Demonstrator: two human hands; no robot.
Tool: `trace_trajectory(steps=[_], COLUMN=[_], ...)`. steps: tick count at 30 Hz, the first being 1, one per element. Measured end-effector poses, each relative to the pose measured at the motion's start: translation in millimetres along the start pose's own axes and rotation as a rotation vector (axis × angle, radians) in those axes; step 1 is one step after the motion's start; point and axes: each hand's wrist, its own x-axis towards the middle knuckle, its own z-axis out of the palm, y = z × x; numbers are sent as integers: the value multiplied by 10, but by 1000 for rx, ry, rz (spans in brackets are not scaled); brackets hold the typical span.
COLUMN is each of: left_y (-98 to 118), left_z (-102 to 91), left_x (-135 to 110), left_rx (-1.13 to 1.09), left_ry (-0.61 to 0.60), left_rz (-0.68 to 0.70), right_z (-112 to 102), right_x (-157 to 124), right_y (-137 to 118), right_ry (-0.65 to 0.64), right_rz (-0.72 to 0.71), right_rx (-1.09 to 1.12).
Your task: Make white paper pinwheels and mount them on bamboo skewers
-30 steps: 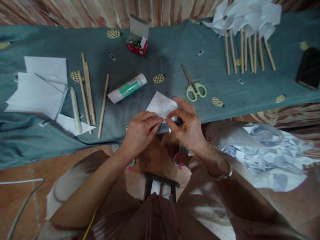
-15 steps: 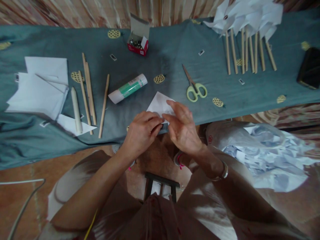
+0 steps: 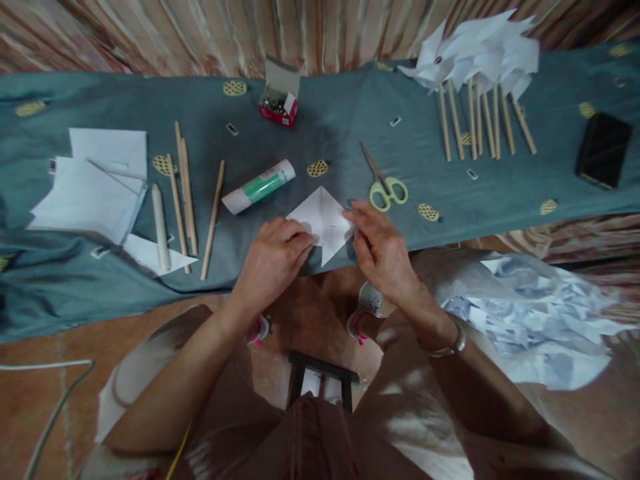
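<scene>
Pinching folded white paper (image 3: 327, 213) at left: left hand (image 3: 275, 257), fingers curled | right hand (image 3: 383, 250): half-spread, touching right corner, cannot tell if gripping | scissors (image 3: 382, 179) just beyond

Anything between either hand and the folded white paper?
Nothing visible. The left hand is at the paper's left side, the right hand at its right corner. The scissors lie just beyond the right hand, not between it and the paper.
</scene>
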Motion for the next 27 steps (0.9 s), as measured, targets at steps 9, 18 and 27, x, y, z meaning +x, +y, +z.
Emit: trace_trajectory(steps=[9,18,27], left_y=[-54,90,118], left_z=[-79,-29,-12], left_x=[7,-26,-35], left_rx=[-56,38,37], left_ry=[15,-36,-10], left_rz=[-20,69,64], right_z=[8,0,-62], right_x=[-53,-57,-48], right_y=[-66,-57,-62], right_ry=[-44,-89,-131], right_rz=[-32,-91,-89], right_rx=[-72,-149,-58])
